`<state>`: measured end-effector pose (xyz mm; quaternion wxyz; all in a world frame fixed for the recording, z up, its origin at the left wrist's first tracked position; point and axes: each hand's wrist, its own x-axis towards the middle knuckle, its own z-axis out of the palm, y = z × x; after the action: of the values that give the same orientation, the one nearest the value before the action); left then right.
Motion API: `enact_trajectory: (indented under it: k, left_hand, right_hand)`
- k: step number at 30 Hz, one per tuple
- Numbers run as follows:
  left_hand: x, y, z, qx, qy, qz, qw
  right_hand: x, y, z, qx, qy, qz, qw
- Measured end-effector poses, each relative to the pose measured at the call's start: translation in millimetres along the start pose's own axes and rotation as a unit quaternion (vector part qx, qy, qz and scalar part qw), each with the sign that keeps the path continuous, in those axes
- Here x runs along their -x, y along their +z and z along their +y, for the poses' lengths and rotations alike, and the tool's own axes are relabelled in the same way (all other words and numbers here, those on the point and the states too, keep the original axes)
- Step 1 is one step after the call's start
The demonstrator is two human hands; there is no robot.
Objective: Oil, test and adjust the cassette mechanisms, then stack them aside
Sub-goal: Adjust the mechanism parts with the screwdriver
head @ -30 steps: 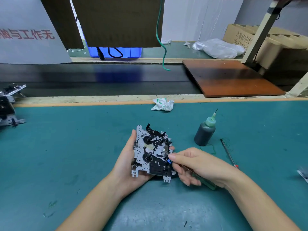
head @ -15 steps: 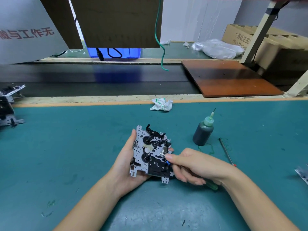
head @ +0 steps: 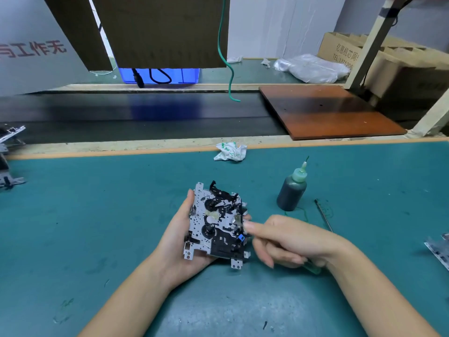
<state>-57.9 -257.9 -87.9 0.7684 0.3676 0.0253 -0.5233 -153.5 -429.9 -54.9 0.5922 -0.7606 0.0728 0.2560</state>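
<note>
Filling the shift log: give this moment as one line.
left hand: holds perforated metal cassette mechanism | right hand: forefinger at its right edge, green-handled tool tucked in palm | dark oil bottle: upright, untouched

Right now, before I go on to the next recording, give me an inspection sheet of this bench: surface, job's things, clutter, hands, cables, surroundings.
Surface: teal mat, scuffed and stained.
Job's things: cassette mechanism held above the mat; oil bottle upright to its right; more mechanisms at the far left edge.
Clutter: crumpled tissue by the mat's far edge; thin rod tool lying beside the bottle; metal part at the right edge.
Hands: left hand cradles the mechanism from below; right hand touches its right edge with a forefinger while gripping a green-handled tool.
Cables: green wire hanging at the back; black cable by the blue bin.
Surroundings: conveyor belt, brown board, cardboard boxes, plastic bag.
</note>
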Motion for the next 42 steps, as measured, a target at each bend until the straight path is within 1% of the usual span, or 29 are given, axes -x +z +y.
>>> enact_trajectory:
  k: [2,3,5,7,8,10,12,16,18,19,21,22,24,26,30,35,42]
  left_hand:
    - [-0.2,-0.2,-0.7,0.011,0.005,-0.002,1.000]
    - [-0.5,-0.1,-1.2,0.013,0.006,-0.001,1.000]
    - [-0.9,0.3,-1.4,0.013,0.007,0.004,1.000]
    - [-0.3,0.8,-1.4,0.012,0.011,0.007,1.000]
    - [-0.1,0.9,-1.5,0.015,0.012,0.008,1.000]
    - [0.2,0.5,-0.5,0.021,0.012,0.011,1.000]
    - [-0.1,-0.4,-0.4,0.023,0.011,0.014,1.000]
    - [1.0,0.3,-0.4,0.007,0.007,0.022,1.000]
    - [1.5,0.9,0.2,0.002,0.004,0.016,1.000]
    - [1.6,1.1,0.5,0.001,0.003,0.014,1.000]
    - [1.7,1.2,0.6,-0.002,0.000,0.013,1.000]
    - [1.8,1.0,0.6,-0.005,-0.001,0.014,1.000]
    - [1.9,0.6,0.4,-0.010,-0.002,0.017,1.000]
    - [2.0,0.8,-0.3,-0.013,-0.002,0.016,1.000]
    - [2.6,2.8,-0.7,-0.003,0.000,0.007,1.000]
    - [1.8,2.6,-1.5,-0.016,0.008,0.010,1.000]
    - [0.3,2.7,-2.3,-0.026,0.019,0.027,0.999]
  right_hand:
    - [0.5,-0.1,0.3,-0.041,-0.010,0.023,0.999]
    - [-0.5,0.9,-0.2,-0.048,-0.031,0.046,0.997]
    - [-3.9,5.8,-0.9,-0.033,-0.109,0.130,0.985]
    - [-7.1,12.8,0.0,0.008,-0.193,0.223,0.956]
    - [-7.9,15.6,0.7,0.045,-0.213,0.249,0.944]
    - [-9.1,19.9,2.1,0.124,-0.214,0.265,0.932]
    - [-10.8,21.4,3.9,0.159,-0.204,0.270,0.927]
    - [-9.8,23.2,1.8,0.117,-0.213,0.284,0.927]
    - [-8.6,19.8,-0.5,0.059,-0.198,0.261,0.943]
    - [-6.8,16.7,-1.6,0.021,-0.172,0.225,0.959]
    - [-1.9,11.1,-3.1,-0.033,-0.098,0.128,0.986]
    - [0.0,9.5,-3.1,-0.041,-0.068,0.091,0.993]
    - [1.5,9.4,-1.9,-0.050,-0.035,0.049,0.997]
    - [0.9,10.5,-0.7,-0.058,-0.013,0.036,0.998]
    - [-0.7,10.7,-0.7,-0.048,0.019,0.037,0.998]
    - [0.4,11.7,-1.0,-0.019,0.026,0.035,0.999]
    - [0.2,11.0,0.2,-0.013,0.027,0.025,0.999]
